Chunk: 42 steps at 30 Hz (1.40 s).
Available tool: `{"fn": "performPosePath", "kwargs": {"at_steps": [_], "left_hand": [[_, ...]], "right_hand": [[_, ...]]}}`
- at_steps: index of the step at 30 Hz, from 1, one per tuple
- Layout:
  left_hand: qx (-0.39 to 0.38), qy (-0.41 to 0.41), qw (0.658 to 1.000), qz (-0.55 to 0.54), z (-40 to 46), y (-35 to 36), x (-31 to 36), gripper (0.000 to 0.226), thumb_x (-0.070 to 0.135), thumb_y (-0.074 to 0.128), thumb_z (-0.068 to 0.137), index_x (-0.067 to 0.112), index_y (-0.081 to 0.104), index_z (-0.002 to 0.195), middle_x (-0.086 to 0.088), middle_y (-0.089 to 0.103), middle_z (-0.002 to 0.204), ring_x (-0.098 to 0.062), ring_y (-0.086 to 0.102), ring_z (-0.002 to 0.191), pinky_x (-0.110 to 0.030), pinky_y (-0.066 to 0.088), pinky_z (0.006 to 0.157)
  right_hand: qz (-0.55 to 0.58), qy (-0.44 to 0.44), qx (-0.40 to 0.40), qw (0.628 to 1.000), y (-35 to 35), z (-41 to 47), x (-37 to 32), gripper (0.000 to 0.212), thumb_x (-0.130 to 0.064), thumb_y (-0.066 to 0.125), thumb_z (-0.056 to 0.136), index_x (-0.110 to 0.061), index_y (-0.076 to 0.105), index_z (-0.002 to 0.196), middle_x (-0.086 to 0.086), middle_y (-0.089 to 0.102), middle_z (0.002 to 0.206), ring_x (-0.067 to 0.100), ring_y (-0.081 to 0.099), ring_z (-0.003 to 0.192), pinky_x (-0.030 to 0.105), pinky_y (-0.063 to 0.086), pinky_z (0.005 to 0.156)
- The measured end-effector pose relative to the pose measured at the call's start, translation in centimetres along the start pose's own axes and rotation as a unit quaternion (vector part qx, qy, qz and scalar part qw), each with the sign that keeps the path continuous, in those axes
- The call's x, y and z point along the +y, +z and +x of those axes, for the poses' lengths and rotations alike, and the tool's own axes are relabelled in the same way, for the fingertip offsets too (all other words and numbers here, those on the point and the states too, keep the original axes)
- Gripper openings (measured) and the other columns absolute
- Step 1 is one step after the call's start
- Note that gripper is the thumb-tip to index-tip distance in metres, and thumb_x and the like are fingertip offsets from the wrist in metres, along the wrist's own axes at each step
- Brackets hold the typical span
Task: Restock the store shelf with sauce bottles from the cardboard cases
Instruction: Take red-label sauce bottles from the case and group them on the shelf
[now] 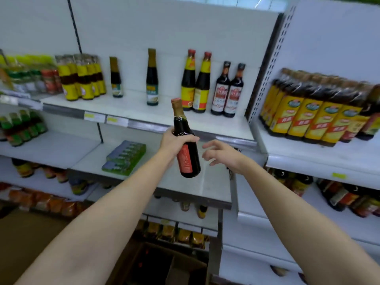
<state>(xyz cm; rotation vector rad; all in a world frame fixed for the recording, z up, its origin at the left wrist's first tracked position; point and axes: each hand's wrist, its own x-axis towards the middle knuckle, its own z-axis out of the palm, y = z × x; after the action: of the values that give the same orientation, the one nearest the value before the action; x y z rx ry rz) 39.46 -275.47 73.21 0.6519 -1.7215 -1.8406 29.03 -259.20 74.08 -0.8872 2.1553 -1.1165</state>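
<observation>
The white metal store shelf is mostly bare, so much restocking remains. The brown cardboard case below looks to hold more. My left hand grips a dark glass red-labelled sauce bottle, raised before the shelf; my right hand hovers beside it, fingers spread.

bright even light, soft blur, edges bowed by wide lens

Dark sauce bottle, red label, tan cap, tilted slightly, held mid-air before the shelf. Two matching bottles stand upright on it. Open cardboard case below.
</observation>
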Motion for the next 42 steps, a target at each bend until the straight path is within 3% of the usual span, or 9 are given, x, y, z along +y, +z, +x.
{"fn": "performPosePath", "kwargs": {"at_steps": [7, 15, 19, 24, 29, 32, 35, 38, 42], "left_hand": [[-0.054, 0.086, 0.995, -0.013, -2.4, 11.7, 8.3, 0.041, 0.013, 0.09, 0.067, 0.009, 0.067, 0.101, -0.004, 0.072, 0.081, -0.017, 0.07, 0.07, -0.03, 0.057, 0.063], [-0.198, 0.074, 0.97, 0.116, -7.4, 27.4, 12.7, 0.039, 0.042, 0.082, 0.08, 0.018, 0.067, 0.107, -0.002, 0.075, 0.1, -0.017, 0.071, 0.092, -0.029, 0.052, 0.073], [-0.286, 0.074, 0.955, 0.017, -9.3, 34.4, 12.1, 0.032, 0.031, 0.08, 0.084, 0.008, 0.067, 0.101, -0.011, 0.073, 0.097, -0.027, 0.069, 0.093, -0.04, 0.055, 0.09], [-0.322, 0.073, 0.943, -0.038, -11.3, 42.7, 11.9, 0.021, 0.019, 0.075, 0.089, 0.0, 0.066, 0.089, -0.024, 0.069, 0.087, -0.038, 0.065, 0.084, -0.051, 0.055, 0.088], [-0.258, 0.11, 0.96, 0.021, -11.8, 49.5, 11.7, 0.026, 0.024, 0.082, 0.082, 0.004, 0.067, 0.09, -0.016, 0.074, 0.079, -0.031, 0.072, 0.073, -0.056, 0.06, 0.083], [-0.215, 0.1, 0.971, 0.012, -11.7, 53.3, 11.5, 0.028, 0.03, 0.086, 0.078, 0.013, 0.07, 0.093, -0.011, 0.076, 0.085, -0.031, 0.074, 0.082, -0.051, 0.061, 0.082], [-0.199, 0.076, 0.977, -0.031, -11.6, 57.0, 11.3, 0.032, 0.03, 0.086, 0.078, 0.013, 0.07, 0.099, -0.01, 0.075, 0.092, -0.03, 0.072, 0.09, -0.05, 0.059, 0.087], [-0.236, 0.082, 0.968, -0.011, -12.4, 60.5, 11.1, 0.031, 0.03, 0.088, 0.076, 0.013, 0.067, 0.091, -0.015, 0.075, 0.096, -0.033, 0.072, 0.093, -0.051, 0.058, 0.09], [-0.341, 0.078, 0.934, 0.075, -13.3, 65.2, 11.4, 0.037, 0.033, 0.08, 0.085, 0.011, 0.063, 0.109, -0.016, 0.073, 0.106, -0.032, 0.071, 0.101, -0.046, 0.057, 0.092]], "right_hand": [[0.077, -0.08, 0.025, 0.993, -6.2, -4.3, 0.3, 0.072, -0.036, 0.089, 0.072, -0.022, 0.055, 0.133, -0.002, 0.071, 0.122, 0.014, 0.069, 0.111, 0.039, 0.053, 0.101], [0.162, -0.1, 0.082, 0.978, -19.1, -13.9, 6.5, 0.046, -0.005, 0.069, 0.061, -0.008, 0.066, 0.106, 0.001, 0.074, 0.09, 0.016, 0.071, 0.084, 0.027, 0.056, 0.072], [0.198, -0.083, 0.051, 0.975, -24.6, -17.5, 10.8, 0.06, -0.005, 0.063, 0.051, 0.003, 0.063, 0.11, 0.013, 0.069, 0.099, 0.029, 0.066, 0.094, 0.042, 0.052, 0.085], [0.29, -0.075, 0.004, 0.954, -29.3, -20.8, 14.0, 0.058, 0.003, 0.057, 0.054, 0.0, 0.059, 0.111, 0.021, 0.061, 0.106, 0.035, 0.059, 0.101, 0.049, 0.047, 0.098], [0.28, -0.085, 0.115, 0.949, -33.6, -22.3, 16.2, 0.057, 0.001, 0.063, 0.061, -0.004, 0.06, 0.118, 0.014, 0.07, 0.106, 0.029, 0.068, 0.1, 0.041, 0.055, 0.094], [0.221, -0.097, 0.22, 0.945, -34.7, -23.1, 17.0, 0.044, 0.0, 0.075, 0.079, -0.011, 0.064, 0.12, 0.011, 0.075, 0.109, 0.027, 0.072, 0.103, 0.039, 0.057, 0.094], [0.195, -0.093, 0.308, 0.927, -36.7, -23.8, 18.1, 0.046, -0.009, 0.087, 0.076, -0.013, 0.063, 0.116, 0.007, 0.076, 0.104, 0.022, 0.073, 0.096, 0.035, 0.06, 0.084], [0.166, -0.07, 0.354, 0.918, -39.2, -25.1, 19.5, 0.04, -0.003, 0.084, 0.074, -0.016, 0.06, 0.102, 0.004, 0.074, 0.096, 0.018, 0.072, 0.087, 0.033, 0.06, 0.078], [0.184, -0.063, 0.379, 0.905, -43.6, -26.4, 22.3, 0.042, -0.001, 0.079, 0.068, -0.009, 0.065, 0.107, 0.012, 0.076, 0.098, 0.025, 0.073, 0.088, 0.034, 0.059, 0.075]]}}
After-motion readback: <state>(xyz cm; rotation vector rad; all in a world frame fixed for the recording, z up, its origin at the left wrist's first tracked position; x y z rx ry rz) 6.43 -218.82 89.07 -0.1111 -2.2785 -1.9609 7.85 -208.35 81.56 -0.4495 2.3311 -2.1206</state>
